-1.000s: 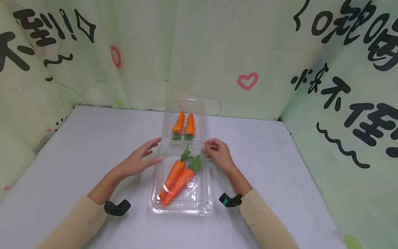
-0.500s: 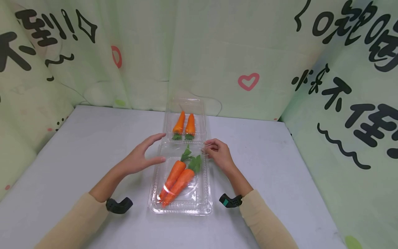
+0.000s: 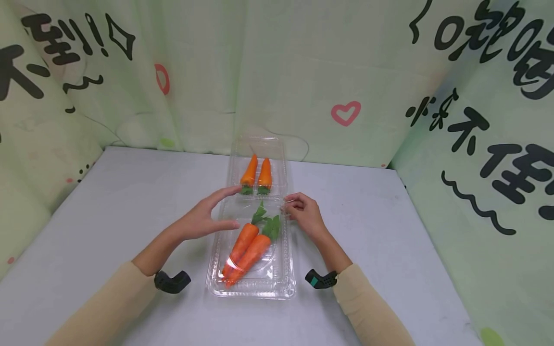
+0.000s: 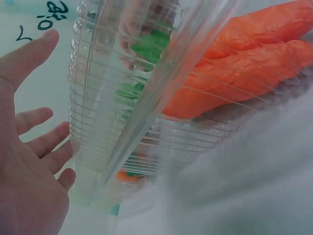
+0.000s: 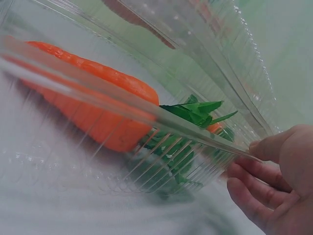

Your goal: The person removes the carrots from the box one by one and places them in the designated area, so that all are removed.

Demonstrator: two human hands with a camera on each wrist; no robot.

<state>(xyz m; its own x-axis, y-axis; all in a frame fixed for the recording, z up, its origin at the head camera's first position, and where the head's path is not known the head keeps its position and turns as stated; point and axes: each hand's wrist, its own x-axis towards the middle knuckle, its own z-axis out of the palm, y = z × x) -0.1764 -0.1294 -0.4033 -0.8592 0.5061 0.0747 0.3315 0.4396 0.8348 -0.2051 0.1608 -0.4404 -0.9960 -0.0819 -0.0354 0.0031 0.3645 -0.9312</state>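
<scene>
A clear plastic clamshell container [image 3: 255, 293] lies in front of me, its lid [image 3: 279, 151] tipped up at the far side. Two large orange carrots [image 3: 250, 255] with green tops rest in the near half, a white band round their thin ends. Two smaller carrots [image 3: 265, 174] show through the lid, tips away from me. My left hand [image 3: 196, 218] reaches over the left side with thumb and index finger spread apart; in the left wrist view its fingertips are right at the lid's edge. My right hand [image 5: 274, 178] pinches the container's rim near the hinge.
A white table [image 3: 372, 240] carries everything. Pale green curtains [image 3: 294, 72] with black lettering and pink hearts stand behind and on both sides. A black wrist device [image 3: 172, 282] sits at the left cuff and another [image 3: 320, 278] at the right.
My left hand has moved to the right, from beside the container to over its left edge near the smaller carrots' green tops. The right hand has kept its grip in place.
</scene>
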